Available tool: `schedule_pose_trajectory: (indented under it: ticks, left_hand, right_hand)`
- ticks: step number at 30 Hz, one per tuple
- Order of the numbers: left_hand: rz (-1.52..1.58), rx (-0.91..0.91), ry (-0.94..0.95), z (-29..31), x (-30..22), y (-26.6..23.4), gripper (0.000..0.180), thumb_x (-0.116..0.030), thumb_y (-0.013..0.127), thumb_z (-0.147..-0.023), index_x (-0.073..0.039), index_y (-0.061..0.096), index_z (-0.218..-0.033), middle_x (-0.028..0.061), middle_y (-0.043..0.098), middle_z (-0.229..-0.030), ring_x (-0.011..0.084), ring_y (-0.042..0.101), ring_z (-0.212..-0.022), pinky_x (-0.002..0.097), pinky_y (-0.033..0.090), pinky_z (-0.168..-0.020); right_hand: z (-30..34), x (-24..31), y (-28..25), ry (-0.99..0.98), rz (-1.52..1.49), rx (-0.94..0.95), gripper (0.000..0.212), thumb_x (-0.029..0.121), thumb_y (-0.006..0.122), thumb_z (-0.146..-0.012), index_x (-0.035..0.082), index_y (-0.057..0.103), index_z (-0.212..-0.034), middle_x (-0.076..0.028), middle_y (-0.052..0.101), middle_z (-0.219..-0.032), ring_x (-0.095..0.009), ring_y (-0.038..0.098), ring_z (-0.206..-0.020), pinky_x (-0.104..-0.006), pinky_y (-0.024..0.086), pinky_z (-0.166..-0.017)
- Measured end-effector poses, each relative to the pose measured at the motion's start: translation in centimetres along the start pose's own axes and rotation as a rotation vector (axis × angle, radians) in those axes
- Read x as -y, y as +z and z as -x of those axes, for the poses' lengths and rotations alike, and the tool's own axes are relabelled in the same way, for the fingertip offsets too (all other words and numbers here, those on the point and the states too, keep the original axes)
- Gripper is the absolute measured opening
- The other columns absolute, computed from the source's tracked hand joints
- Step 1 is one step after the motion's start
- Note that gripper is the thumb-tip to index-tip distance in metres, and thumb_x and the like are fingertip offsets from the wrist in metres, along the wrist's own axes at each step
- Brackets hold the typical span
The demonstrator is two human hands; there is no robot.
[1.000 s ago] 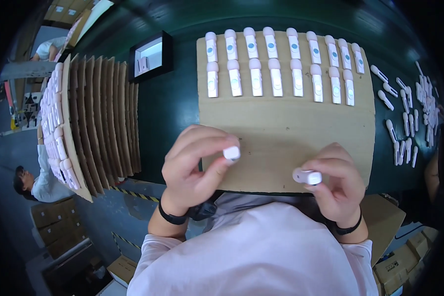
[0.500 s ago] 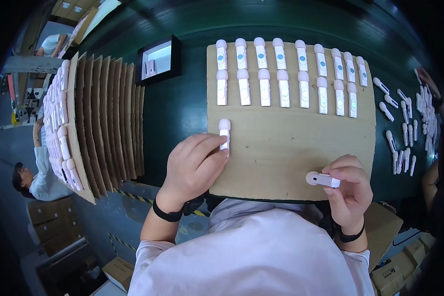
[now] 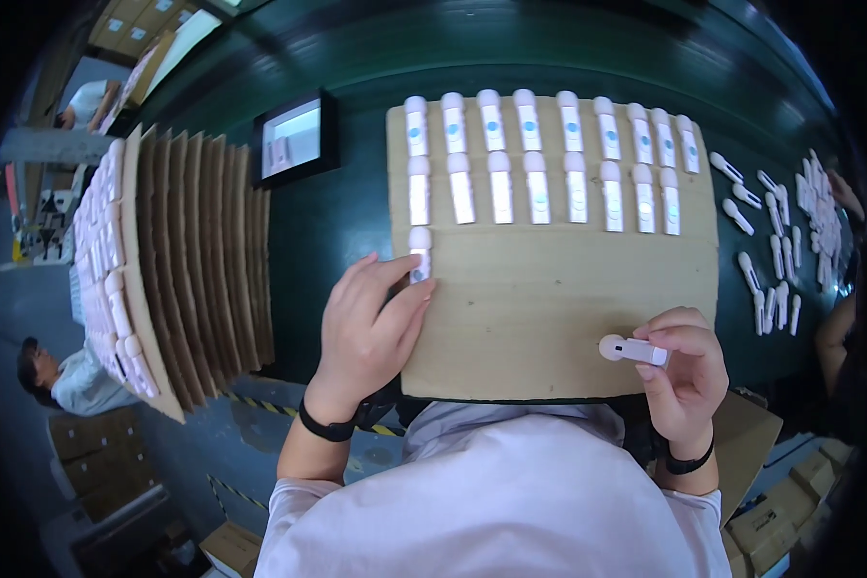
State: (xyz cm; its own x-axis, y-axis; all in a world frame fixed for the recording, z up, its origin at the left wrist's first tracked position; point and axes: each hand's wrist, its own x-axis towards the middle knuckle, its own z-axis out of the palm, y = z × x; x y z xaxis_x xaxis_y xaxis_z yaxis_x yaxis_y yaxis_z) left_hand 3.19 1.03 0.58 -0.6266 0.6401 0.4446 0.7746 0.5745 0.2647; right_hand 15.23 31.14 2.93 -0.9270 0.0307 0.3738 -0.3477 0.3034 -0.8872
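Observation:
My left hand (image 3: pixel 371 313) pinches a small white wand-shaped device with a round, pale-pink head (image 3: pixel 421 252) at the left side of a cardboard sheet (image 3: pixel 549 337). The device lies just below the second row, its head nearly touching the one above. Over the lower right of the sheet, my right hand (image 3: pixel 686 371) grips another such device (image 3: pixel 636 350) sideways between thumb and fingers, its head pointing left. Two rows of like devices stand above; the top row (image 3: pixel 492 125) bears blue dots, while the second row (image 3: pixel 502 188) has mostly pale round marks.
Several loose devices (image 3: pixel 776 255) lie on the dark green table at the right, near another person's hand (image 3: pixel 846 196). A black-framed box (image 3: pixel 297 140) sits at the back left. Left of it stand stacked cardboard sheets (image 3: pixel 202 260), loaded with devices on the outermost. Other people are beyond.
The left hand has slid its device upward, away from me, to just under the second row. My right hand keeps its device almost in place. The whole view has shifted slightly.

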Motion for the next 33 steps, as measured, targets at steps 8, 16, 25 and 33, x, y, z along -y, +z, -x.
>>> schedule_pose_trajectory:
  ticks: [8, 16, 25, 33]
  left_hand:
    - [0.116, -0.005, -0.095, 0.9, -0.1, 0.3, 0.037, -0.007, 0.075, -0.073, -0.004, 0.062, -0.108, 0.0173, 0.060, -0.118, 0.0347, 0.059, -0.103, 0.0445, 0.047, -0.093]
    - [0.358, -0.171, -0.307, 1.4, 0.3, 1.1, 0.035, -0.005, 0.065, -0.081, 0.001, 0.058, -0.115, 0.0197, 0.053, -0.128, 0.0322, 0.055, -0.113, 0.0417, 0.042, -0.099]
    - [0.419, -0.176, -0.413, 1.5, 0.6, 1.6, 0.036, -0.014, 0.062, -0.087, 0.000, 0.055, -0.120, 0.0191, 0.050, -0.132, 0.0310, 0.051, -0.120, 0.0411, 0.039, -0.103]
    - [0.334, -0.160, -0.378, 0.5, -0.4, 0.0, 0.038, -0.017, 0.063, -0.087, 0.000, 0.055, -0.120, 0.0201, 0.050, -0.132, 0.0332, 0.050, -0.121, 0.0426, 0.039, -0.102]
  right_hand:
    - [-0.3, -0.9, -6.7, -0.013, 0.291, -0.052, 0.024, -0.005, 0.063, -0.082, -0.001, 0.054, -0.104, -0.016, 0.059, -0.104, -0.024, 0.059, -0.096, -0.0313, 0.047, -0.083]
    - [-3.5, -2.8, -10.7, -0.052, 0.706, 0.040, 0.027, -0.008, 0.066, -0.079, 0.003, 0.057, -0.101, -0.014, 0.063, -0.110, -0.025, 0.062, -0.097, -0.0326, 0.050, -0.083]
    - [-3.8, -4.2, -10.0, -0.122, 0.809, 0.279, 0.021, -0.003, 0.070, -0.077, 0.005, 0.059, -0.093, -0.013, 0.062, -0.112, -0.028, 0.062, -0.093, -0.0342, 0.051, -0.078]
    - [-5.4, -5.9, -10.4, -0.175, 0.848, 0.272, 0.020, 0.002, 0.072, -0.078, 0.005, 0.060, -0.094, -0.012, 0.061, -0.112, -0.027, 0.061, -0.094, -0.0340, 0.050, -0.078]
